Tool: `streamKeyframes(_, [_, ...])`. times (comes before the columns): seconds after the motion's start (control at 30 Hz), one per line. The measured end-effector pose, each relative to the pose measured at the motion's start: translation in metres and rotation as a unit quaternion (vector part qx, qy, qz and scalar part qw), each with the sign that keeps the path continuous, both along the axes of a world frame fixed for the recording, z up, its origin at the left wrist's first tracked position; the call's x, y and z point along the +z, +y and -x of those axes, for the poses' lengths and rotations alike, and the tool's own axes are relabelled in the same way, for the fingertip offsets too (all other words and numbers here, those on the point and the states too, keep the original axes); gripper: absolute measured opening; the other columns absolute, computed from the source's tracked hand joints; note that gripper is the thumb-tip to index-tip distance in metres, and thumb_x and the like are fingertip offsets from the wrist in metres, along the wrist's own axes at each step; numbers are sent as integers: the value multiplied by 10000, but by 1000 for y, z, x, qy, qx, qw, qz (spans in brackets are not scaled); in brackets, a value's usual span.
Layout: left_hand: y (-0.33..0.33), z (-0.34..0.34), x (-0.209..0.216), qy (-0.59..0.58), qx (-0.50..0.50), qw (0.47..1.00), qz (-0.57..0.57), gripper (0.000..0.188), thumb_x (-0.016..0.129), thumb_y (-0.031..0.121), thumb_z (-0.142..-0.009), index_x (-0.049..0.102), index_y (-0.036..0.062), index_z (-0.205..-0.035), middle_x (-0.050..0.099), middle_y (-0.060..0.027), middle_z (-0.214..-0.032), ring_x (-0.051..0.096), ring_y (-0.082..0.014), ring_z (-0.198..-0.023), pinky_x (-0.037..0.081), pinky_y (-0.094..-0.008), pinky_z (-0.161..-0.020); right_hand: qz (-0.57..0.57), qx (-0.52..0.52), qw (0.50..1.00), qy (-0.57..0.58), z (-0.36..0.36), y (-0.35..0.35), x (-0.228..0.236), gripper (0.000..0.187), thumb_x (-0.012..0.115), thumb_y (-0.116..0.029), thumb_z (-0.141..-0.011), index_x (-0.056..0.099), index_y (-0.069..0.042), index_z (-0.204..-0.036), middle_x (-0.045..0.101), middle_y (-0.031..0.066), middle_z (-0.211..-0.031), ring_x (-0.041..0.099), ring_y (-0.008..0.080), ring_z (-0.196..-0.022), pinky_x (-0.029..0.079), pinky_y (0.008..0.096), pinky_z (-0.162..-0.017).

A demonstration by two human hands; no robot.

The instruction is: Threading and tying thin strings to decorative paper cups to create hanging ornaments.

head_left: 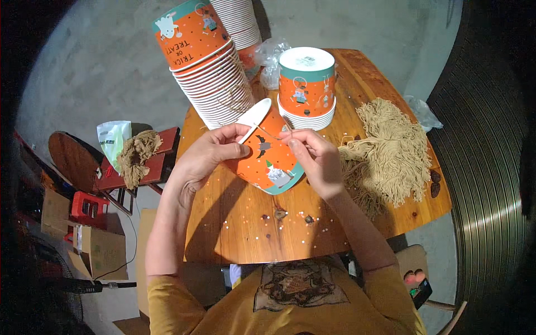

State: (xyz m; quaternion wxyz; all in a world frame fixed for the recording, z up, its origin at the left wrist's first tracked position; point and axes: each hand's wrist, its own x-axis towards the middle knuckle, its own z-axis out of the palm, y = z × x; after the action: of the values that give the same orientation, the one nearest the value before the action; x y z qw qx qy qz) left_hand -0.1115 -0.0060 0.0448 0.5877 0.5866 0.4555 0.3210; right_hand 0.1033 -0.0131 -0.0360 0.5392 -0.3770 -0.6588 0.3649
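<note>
An orange paper bucket (251,169) with a teal band, a black bat and a white figure lies tilted over the table in front of me. My left hand (209,151) is closed on its white rim, thumb on the printed side. A thin tan string (268,134) runs from the rim across the bucket to my right hand (315,159). That hand pinches the string between thumb and fingertips, just above the bucket's side. Whether the string passes through a hole at the rim is too small to tell.
A tall stack of like buckets (209,84) stands behind left, a shorter stack (307,92) behind right. Tan string bundles (393,153) cover the table's right side. White specks dot the wooden table (240,234). Left, a stool (142,170) holds more string beside cardboard boxes (103,248).
</note>
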Motion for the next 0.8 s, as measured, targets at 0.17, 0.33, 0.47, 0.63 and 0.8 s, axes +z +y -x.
streamKeyframes(0.17, [0,-1,2,18,2,1000,16,322,605,56,-790,602,61,-1112,635,21,-958,589,-68,-863,455,-228,-770,-8,-15,1000,-5,0,1,-3,172,491,-94,-942,591,37,-989,632,114,-1091,605,116,-914,490,252,-807])
streamKeyframes(0.33, [9,4,-1,-16,-37,999,11,387,555,-32,-754,554,22,-1137,609,-18,-1011,582,-83,-846,470,-226,-753,-104,-69,992,1,-1,8,-6,136,571,-78,-879,607,23,-963,645,139,-1034,649,190,-827,506,278,-703])
streamKeyframes(0.47, [12,1,2,-30,-64,997,-11,401,528,-72,-735,532,4,-1129,592,-30,-1001,575,-91,-858,475,-227,-752,-79,-75,993,33,-4,14,-12,130,579,-76,-870,615,38,-923,645,141,-1053,644,188,-872,498,282,-746])
streamKeyframes(0.63, [16,3,3,-13,-66,997,-42,388,521,-81,-724,543,4,-1102,594,-26,-957,580,-103,-849,481,-259,-747,-77,-74,993,45,-3,14,-11,134,584,-84,-866,616,39,-907,643,145,-1068,642,189,-883,492,285,-771])
streamKeyframes(0.8, [22,12,-4,6,-59,997,-46,348,518,-41,-751,560,9,-1093,602,-18,-953,575,-92,-842,464,-248,-765,-82,-65,994,45,-2,12,-11,125,570,-78,-874,617,32,-912,644,145,-1062,638,169,-870,493,274,-741])
